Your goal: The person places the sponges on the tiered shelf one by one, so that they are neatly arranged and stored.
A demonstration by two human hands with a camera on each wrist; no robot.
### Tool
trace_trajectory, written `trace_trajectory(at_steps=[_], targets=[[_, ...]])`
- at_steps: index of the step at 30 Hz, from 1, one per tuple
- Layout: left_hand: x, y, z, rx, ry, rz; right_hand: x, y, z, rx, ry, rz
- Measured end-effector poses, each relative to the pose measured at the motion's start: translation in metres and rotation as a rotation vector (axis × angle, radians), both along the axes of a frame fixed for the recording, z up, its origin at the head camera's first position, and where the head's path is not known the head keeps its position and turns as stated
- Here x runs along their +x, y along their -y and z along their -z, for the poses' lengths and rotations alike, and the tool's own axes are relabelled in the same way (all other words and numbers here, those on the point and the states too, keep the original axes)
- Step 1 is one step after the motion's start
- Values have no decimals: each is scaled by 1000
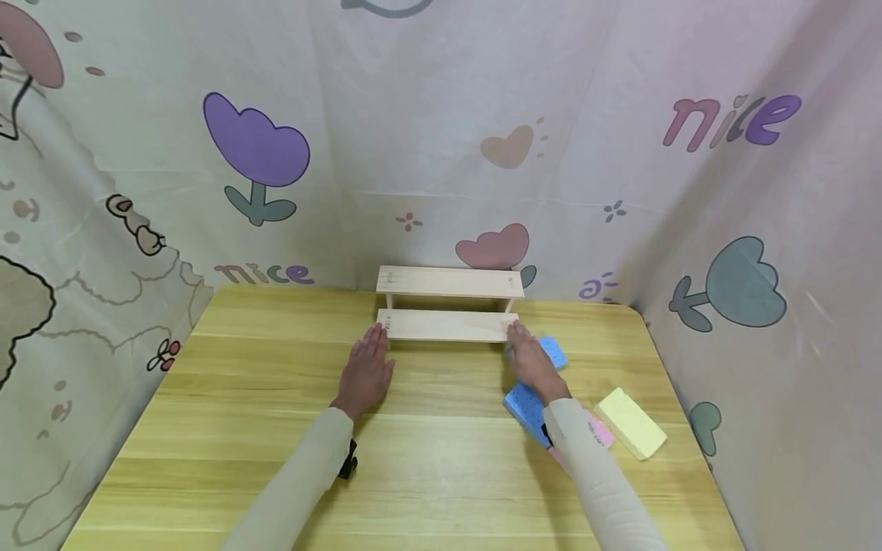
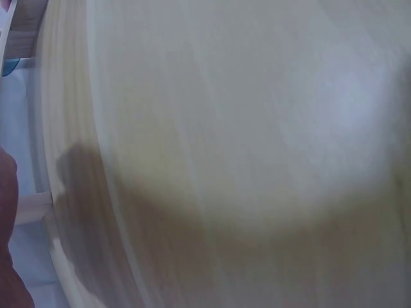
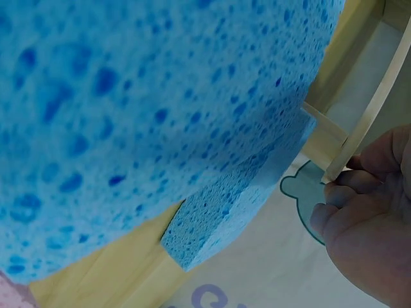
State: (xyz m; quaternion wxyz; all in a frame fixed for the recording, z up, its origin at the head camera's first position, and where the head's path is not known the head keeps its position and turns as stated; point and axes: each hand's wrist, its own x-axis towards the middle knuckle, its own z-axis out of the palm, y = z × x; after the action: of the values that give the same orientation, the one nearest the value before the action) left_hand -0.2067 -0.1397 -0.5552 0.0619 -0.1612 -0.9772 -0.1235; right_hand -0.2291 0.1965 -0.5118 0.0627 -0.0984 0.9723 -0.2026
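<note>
head view alone shows the entire shelf (image 1: 448,326), hands (image 1: 365,373) touching it.

Shelf (image 1: 448,327): pale bare wood, smooth and rather matt, between the left hand (image 1: 365,371) and the right hand (image 1: 534,360)
Table (image 1: 441,467): yellowish wood look with grain, smooth, slightly glossy, below both hands
Blue sponges (image 1: 525,407): porous, rough, matt, beside the right hand
Yellow block (image 1: 631,425): matt, further right of the right hand
Curtain (image 1: 413,138): printed cloth with soft folds, behind both hands
Sleeves (image 1: 303,482): light matt cloth, behind the wrists
</note>
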Motion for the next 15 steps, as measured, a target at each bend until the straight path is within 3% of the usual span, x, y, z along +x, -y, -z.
trace_trajectory(at_steps=[9, 15], targets=[[1, 3, -2, 28, 12, -16, 2, 4, 0, 20, 35, -9], [0, 3, -4, 17, 22, -25, 0, 4, -3, 39, 8, -25]])
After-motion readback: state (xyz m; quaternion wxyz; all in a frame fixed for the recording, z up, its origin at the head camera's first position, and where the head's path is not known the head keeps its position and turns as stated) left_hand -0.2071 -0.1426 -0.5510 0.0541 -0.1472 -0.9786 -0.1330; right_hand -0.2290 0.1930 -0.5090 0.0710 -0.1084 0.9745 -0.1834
